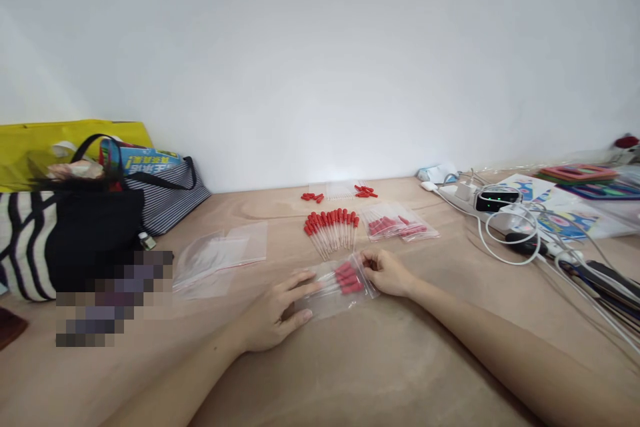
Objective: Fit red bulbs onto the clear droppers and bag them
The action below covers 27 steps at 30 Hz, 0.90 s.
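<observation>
In front of me lies a clear zip bag [327, 300] with several droppers [349, 278] inside, their red bulbs toward its right end. My left hand [280, 307] rests on the bag's left end, fingers and thumb spread apart. At the bag's right edge, by the zip, my right hand [387, 271] pinches the plastic with bent fingers. Just beyond is a fan of loose droppers [331, 230] with red bulbs pointing away. Two filled zip bags [400, 223] lie to the right of that fan. Flat zip bags [220, 257] are spread on the left.
Red bulbs [313, 197] and more droppers [365, 191] lie near the wall. A striped bag [173, 197] and a black bag [100, 227] stand left. On the right are a power strip [453, 197], white cables [483, 233] and printed cards [567, 221].
</observation>
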Tool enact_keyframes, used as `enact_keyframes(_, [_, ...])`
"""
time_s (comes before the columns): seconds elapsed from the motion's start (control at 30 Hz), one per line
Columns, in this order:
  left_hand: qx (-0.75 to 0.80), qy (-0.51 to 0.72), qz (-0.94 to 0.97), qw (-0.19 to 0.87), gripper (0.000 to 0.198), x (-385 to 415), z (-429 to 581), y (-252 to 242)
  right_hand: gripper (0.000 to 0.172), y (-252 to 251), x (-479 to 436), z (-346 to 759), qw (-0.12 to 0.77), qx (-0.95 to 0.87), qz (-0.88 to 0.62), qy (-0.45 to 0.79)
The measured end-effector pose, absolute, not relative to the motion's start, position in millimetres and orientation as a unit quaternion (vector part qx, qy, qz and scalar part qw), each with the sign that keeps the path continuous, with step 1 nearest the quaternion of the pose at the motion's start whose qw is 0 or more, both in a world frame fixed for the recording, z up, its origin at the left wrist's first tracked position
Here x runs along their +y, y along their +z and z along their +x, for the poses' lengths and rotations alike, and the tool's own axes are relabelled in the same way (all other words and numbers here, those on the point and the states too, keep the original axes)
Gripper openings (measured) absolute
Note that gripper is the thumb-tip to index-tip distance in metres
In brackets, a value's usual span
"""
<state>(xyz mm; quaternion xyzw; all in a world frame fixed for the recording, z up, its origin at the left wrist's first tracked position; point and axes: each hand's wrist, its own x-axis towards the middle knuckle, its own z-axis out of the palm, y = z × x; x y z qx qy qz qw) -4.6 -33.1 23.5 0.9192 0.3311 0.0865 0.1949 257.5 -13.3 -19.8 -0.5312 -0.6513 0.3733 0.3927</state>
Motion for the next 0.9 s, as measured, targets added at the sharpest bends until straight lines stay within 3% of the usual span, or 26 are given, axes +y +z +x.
enact_keyframes(0.13, [0.341, 0.076, 0.917, 0.195, 0.043, -33.0, -4.1, 23.7, 0.015, -17.9, -4.9, 267.6, 0.399, -0.654, -0.525, 0.372])
enact_keyframes(0.23, [0.338, 0.082, 0.917, 0.197, 0.044, -32.4, -4.7, 22.6, 0.015, -11.5, 7.3, 275.0, 0.413, -0.638, -0.584, 0.285])
enact_keyframes(0.4, [0.331, 0.103, 0.915, 0.205, 0.044, -31.7, -5.9, 21.2, 0.013, 6.3, 45.0, 270.2, 0.355, -0.635, -0.663, 0.175])
enact_keyframes(0.7, [0.341, 0.094, 0.910, 0.215, 0.045, -33.4, -8.0, 21.2, 0.010, 11.2, 101.4, 252.9, 0.302, -0.570, -0.737, 0.202])
enact_keyframes(0.9, [0.342, 0.090, 0.910, 0.216, 0.045, -33.7, -7.0, 22.0, 0.008, 13.9, 98.0, 260.1, 0.346, -0.536, -0.728, 0.253])
